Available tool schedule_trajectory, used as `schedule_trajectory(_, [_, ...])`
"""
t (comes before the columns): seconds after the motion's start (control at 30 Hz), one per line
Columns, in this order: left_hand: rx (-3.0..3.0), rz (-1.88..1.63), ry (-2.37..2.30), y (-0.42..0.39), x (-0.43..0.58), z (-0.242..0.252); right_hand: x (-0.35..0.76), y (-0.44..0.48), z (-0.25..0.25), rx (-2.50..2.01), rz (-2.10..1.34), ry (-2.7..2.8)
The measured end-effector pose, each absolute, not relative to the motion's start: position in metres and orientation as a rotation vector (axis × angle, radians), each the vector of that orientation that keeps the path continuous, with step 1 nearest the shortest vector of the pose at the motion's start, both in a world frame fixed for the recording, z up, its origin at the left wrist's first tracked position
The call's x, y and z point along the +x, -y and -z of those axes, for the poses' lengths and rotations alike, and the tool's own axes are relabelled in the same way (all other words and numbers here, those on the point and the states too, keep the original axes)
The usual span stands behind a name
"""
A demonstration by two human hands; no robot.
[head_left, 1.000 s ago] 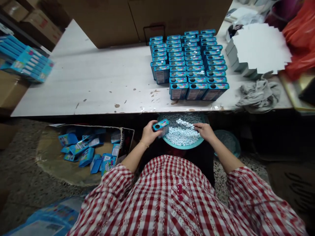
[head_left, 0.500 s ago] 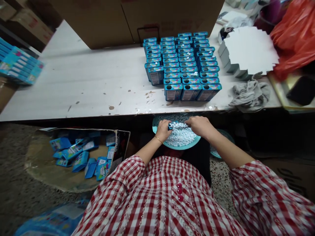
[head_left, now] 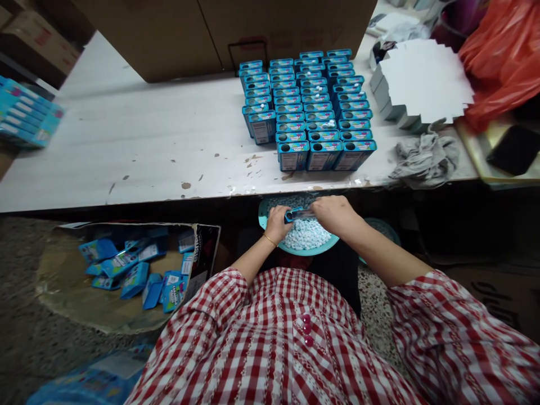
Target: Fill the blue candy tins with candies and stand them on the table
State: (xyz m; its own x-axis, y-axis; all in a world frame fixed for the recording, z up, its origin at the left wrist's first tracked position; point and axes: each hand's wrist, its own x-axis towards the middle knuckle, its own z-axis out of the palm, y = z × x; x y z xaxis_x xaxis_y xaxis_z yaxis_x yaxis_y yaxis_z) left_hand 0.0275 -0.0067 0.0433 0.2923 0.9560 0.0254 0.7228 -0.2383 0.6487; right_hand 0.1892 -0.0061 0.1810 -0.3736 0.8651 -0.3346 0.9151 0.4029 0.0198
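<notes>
Head camera: the left hand (head_left: 277, 225) is near the middle of the frame, with its fingers wrapped around a small blue tin (head_left: 291, 215). A thin gold bracelet (head_left: 270, 241) is on that wrist. The right hand (head_left: 335, 214) is just beside it, a bit to the right in the frame, and it is gripping a thin, shiny scoop (head_left: 304, 214). The scoop points left, and its tip is at the top of the small blue tin. I cannot tell if the tip goes inside.

Both hands are over a round, light blue tub (head_left: 262, 211) in the middle of the frame. Lots of little white candies (head_left: 306, 234) fill it.

Up above, a long white table (head_left: 169, 146) goes across the frame. Right of the top middle, many blue tins (head_left: 324, 147) stand up in four rows, close together. A few white bits sit on some tops. Behind them is a big brown box (head_left: 253, 34). At the upper right are a pile of white card (head_left: 426, 81), a crumpled gray cloth (head_left: 426, 157) and a red bag (head_left: 498, 62).

At the lower left, blue packets (head_left: 135, 279) lie all mixed up in a cardboard box (head_left: 59, 281).
</notes>
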Motion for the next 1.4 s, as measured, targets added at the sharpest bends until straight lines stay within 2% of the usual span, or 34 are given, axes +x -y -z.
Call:
schedule_trajectory(0.13, [1.826,-0.702,-1.551,0.01,0.015,-0.045,0.231,0.009,-0.164,1.659,0.282,-2.273])
schedule_trajectory(0.27, [1.64,-0.839,-1.529,0.011,-0.005,-0.044,0.263,0.02,-0.108,1.821,0.389,-2.091])
schedule_trajectory(0.47, [1.251,-0.942,-1.467,0.005,-0.015,-0.022,0.205,0.026,-0.017,1.959,0.653,-2.148])
schedule_trajectory(0.63, [0.847,-1.0,-1.366,0.01,-0.017,-0.016,0.192,0.018,0.006,2.106,0.843,-2.177])
schedule_trajectory(0.83, [0.983,-1.029,-1.392,0.015,-0.032,-0.03,0.225,0.016,-0.006,2.197,0.969,-2.209])
schedule_trajectory(1.07, [1.529,-0.849,-1.415,0.011,-0.02,-0.036,0.257,0.014,-0.065,2.162,1.011,-2.414])
schedule_trajectory(1.4, [1.878,-0.555,-1.424,0.01,0.024,-0.042,0.207,0.004,-0.158,1.624,0.386,-2.259])
